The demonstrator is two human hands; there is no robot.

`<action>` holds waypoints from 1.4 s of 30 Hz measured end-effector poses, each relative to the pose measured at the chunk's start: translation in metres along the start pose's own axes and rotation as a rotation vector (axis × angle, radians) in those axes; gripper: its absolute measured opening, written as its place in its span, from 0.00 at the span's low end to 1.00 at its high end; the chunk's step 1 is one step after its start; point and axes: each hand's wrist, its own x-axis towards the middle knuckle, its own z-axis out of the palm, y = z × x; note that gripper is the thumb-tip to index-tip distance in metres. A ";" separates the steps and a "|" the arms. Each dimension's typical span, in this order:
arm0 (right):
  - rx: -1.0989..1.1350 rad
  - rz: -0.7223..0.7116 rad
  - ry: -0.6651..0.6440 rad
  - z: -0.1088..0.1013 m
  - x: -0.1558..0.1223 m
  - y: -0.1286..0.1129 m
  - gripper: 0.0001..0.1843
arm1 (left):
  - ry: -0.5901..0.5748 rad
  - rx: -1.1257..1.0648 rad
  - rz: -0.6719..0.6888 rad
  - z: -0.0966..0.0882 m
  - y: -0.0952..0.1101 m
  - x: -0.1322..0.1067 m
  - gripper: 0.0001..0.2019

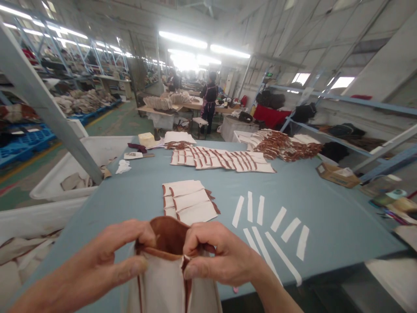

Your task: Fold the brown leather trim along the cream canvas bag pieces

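Close to me at the bottom of the view, a cream bag piece [161, 282] with a brown lining stands with its mouth facing up. My left hand [130, 248] pinches its rim at the left, fingers inside and thumb outside. At the right of the mouth, my right hand [215, 252] grips the edge beside a vertical seam, thumb on the outer side. Just beyond lie overlapping flat cream panels [192, 200] with brown edges. White strips [282, 217] are spread on the blue-green table [137, 191] to the right.
A row of cream pieces with brown edges [221, 158] lies farther back, with a brown-and-cream heap [280, 145] at the right. White bins [74, 191] stand left, near a slanted metal post [48, 87]. A cardboard box [337, 174] sits right. A person [209, 100] stands in the background.
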 end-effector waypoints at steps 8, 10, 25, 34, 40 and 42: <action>-0.110 0.045 0.001 0.008 0.005 -0.013 0.14 | -0.037 -0.026 0.237 0.008 0.034 0.023 0.10; -0.139 0.059 0.027 0.010 0.003 -0.014 0.11 | -0.051 0.004 0.297 0.011 0.034 0.024 0.11; -0.278 0.230 0.211 0.029 0.002 -0.010 0.09 | -0.095 -0.091 -0.004 0.027 0.046 0.019 0.12; -0.242 0.306 0.181 0.042 0.000 -0.013 0.09 | -0.279 -0.371 -0.120 0.017 0.037 0.009 0.12; -0.258 0.207 0.073 0.040 -0.001 -0.022 0.06 | -0.202 -0.243 -0.060 0.011 0.034 0.001 0.08; -0.320 0.214 0.098 0.042 0.000 -0.026 0.04 | -0.137 -0.161 -0.023 0.008 0.035 0.001 0.08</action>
